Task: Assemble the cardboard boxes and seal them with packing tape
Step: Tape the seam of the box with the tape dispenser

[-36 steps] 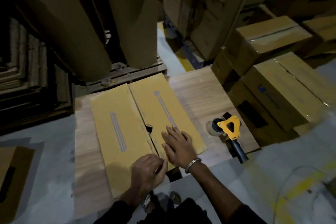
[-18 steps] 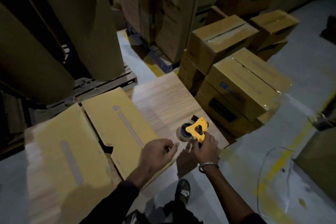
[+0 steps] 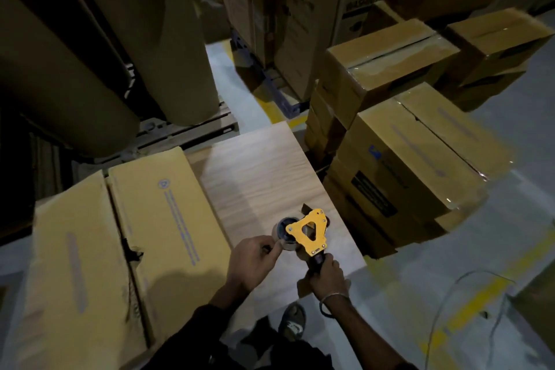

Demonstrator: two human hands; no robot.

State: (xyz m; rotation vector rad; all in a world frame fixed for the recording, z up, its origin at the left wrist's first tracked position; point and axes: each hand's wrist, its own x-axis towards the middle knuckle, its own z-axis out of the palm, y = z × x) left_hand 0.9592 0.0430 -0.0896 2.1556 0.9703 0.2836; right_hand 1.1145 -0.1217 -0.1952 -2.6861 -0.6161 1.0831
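Cardboard box (image 3: 120, 249) lies flaps-closed, unsealed; hands hold yellow tape dispenser (image 3: 309, 233).

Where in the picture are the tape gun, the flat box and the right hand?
tape gun (image 3: 309, 233): head view, on its yellow side plate.
flat box (image 3: 168, 219): head view, on its right panel, beside the printed line.
right hand (image 3: 326, 278): head view, on the back of the hand.

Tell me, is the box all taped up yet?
Not yet. The box on the table has its flaps folded shut, but no tape shows along the seam. Right now the right hand grips the tape gun by its handle while the left hand picks at the roll. Taping the seam is left. The stacked boxes beside the table already look taped.
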